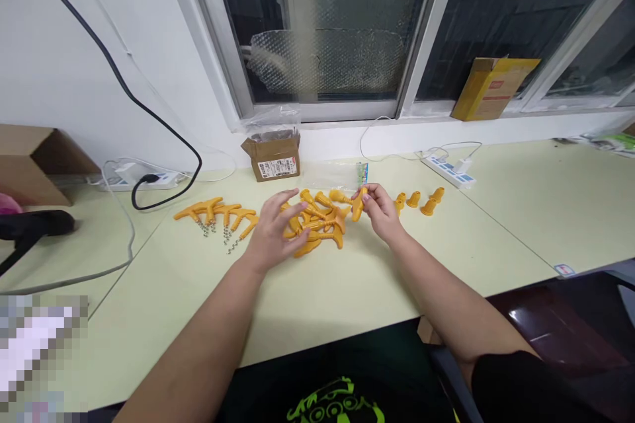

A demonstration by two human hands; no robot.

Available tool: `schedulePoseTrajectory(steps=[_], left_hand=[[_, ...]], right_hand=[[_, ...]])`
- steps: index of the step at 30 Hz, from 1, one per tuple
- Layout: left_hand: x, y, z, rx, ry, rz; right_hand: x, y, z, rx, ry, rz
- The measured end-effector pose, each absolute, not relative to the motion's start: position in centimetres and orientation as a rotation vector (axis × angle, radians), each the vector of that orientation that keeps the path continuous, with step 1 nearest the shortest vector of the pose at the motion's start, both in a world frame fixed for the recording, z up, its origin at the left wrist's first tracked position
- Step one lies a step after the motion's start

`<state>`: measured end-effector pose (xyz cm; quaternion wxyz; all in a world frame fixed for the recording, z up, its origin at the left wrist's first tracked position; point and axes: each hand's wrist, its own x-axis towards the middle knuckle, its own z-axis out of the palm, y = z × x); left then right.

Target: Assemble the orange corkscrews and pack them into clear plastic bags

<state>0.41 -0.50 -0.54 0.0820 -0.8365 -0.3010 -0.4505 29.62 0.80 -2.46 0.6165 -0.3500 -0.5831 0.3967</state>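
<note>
My right hand (pixel 383 211) grips a yellow corkscrew (pixel 359 205) by its T-shaped handle, and the sleeve-covered end points left. Fingers apart, my left hand (pixel 278 228) hovers at the left side of a heap of yellow corkscrews (pixel 325 231), partly hiding it. Left of that hand lies a row of yellow corkscrews with bare metal spirals (pixel 227 211). To the right of my right hand stand several loose yellow sleeves (pixel 428 207).
Behind the heap are a small cardboard box (pixel 276 157) and a clear plastic bag (pixel 330 175). Power strips (pixel 449 168) with cables sit along the wall. A black cable (pixel 124 82) hangs at the left. A yellow carton (pixel 493 89) leans on the window.
</note>
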Motion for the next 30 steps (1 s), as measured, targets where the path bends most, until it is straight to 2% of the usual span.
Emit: schedulePoseTrajectory(steps=[3,6,9,12,14,17,19,21,23,27,30], left_hand=[[1.3,-1.1,-0.3,-2.709,-0.726,-1.353],[2.3,-1.9,-0.4,-2.929,-0.648,-1.392],[3.8,-2.9,-0.6,-3.064,-0.672,-1.421],[4.8,-3.4,-1.1,-3.064,-0.878,-1.49],[5.0,-3.1,-1.4,-3.031,-1.08,-1.663],[4.6,-2.1,-1.8,-2.816,-1.379,-2.273],[4.1,-1.3,-1.9,-2.555,-1.558,-2.7],[3.7,-0.6,-1.9,-2.357,-1.712,-2.957],[3.6,-0.3,-1.8,-2.256,-1.829,-3.084],[3.7,-0.5,-1.3,-2.08,-2.0,-3.199],[3.8,-0.9,-0.8,-1.997,-1.976,-3.24]], right_hand=[[29.1,0.4,-1.8,-0.705,-1.181,1.312],[28.0,0.0,-1.8,-0.675,-1.153,1.485],[26.3,-0.6,-2.5,-0.662,-1.252,1.489],[25.0,-1.5,-3.1,-0.656,-1.394,1.353],[24.8,-1.8,-3.1,-0.672,-1.513,1.225],[25.5,-1.5,-2.7,-0.756,-1.623,1.124],[26.1,-1.0,-2.7,-0.833,-1.589,1.281],[26.5,-0.5,-3.0,-0.883,-1.486,1.555],[26.6,-0.2,-3.4,-0.897,-1.392,1.698],[26.1,-0.4,-3.7,-0.922,-1.363,1.529],[25.8,-0.7,-3.5,-0.896,-1.348,1.606]])
